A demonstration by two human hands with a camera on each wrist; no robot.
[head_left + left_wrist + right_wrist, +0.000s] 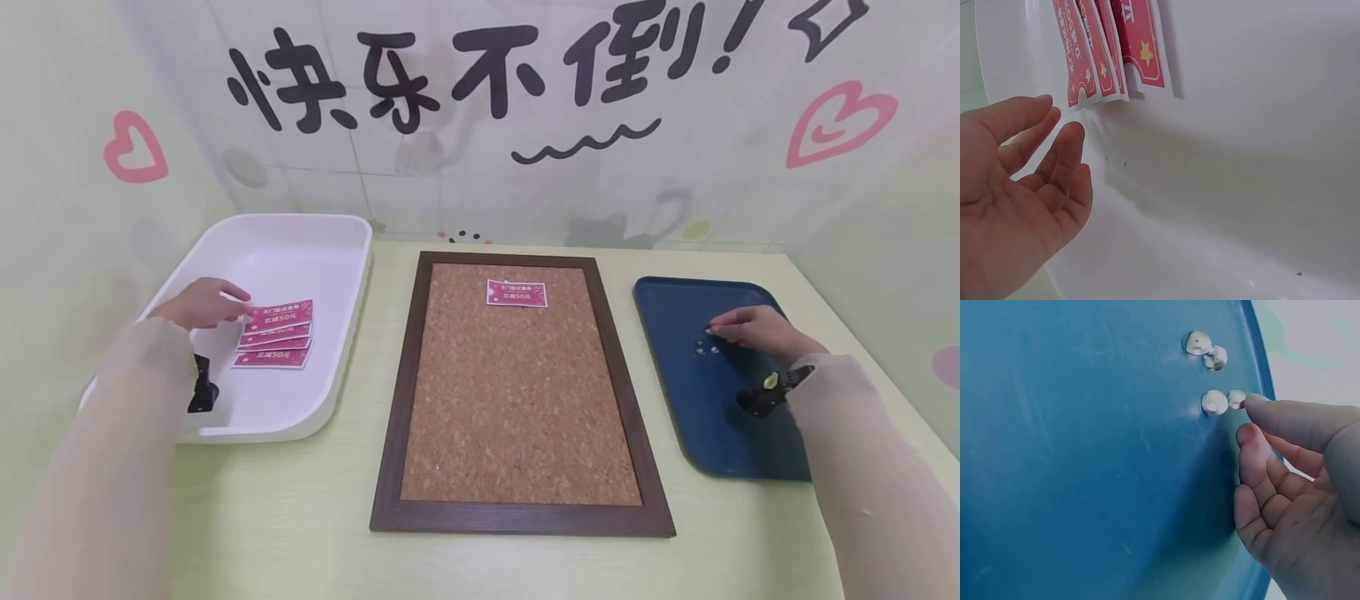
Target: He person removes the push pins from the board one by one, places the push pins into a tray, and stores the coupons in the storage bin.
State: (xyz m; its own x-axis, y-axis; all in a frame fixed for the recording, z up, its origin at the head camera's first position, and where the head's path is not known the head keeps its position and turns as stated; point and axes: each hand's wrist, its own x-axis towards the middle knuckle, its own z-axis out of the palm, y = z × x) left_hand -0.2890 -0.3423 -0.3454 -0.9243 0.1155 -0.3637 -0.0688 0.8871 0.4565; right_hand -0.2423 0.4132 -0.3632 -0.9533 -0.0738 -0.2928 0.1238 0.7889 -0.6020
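In the white bin, my left hand [204, 304] hovers at the left edge of a fanned stack of pink coupons [280, 317]. Its fingers are loosely bent, and the left wrist view shows a gap between the fingertips and the coupons. Over the blue tray, my right hand [757, 329] pinches a small silver thumbtack [1237, 399] at the tips of thumb and forefinger; the forefinger is mostly hidden behind the thumb. Other silver thumbtacks [1198, 343] lie on the tray just beside it. One pink coupon [517, 293] is on the corkboard [521, 400], near its top edge.
The white bin [352, 333] stands on the left of the pale table [292, 517], the blue tray [697, 433] on the right. Between them lies the brown-framed corkboard. A printed wall [465, 192] closes off the back, with side walls left and right.
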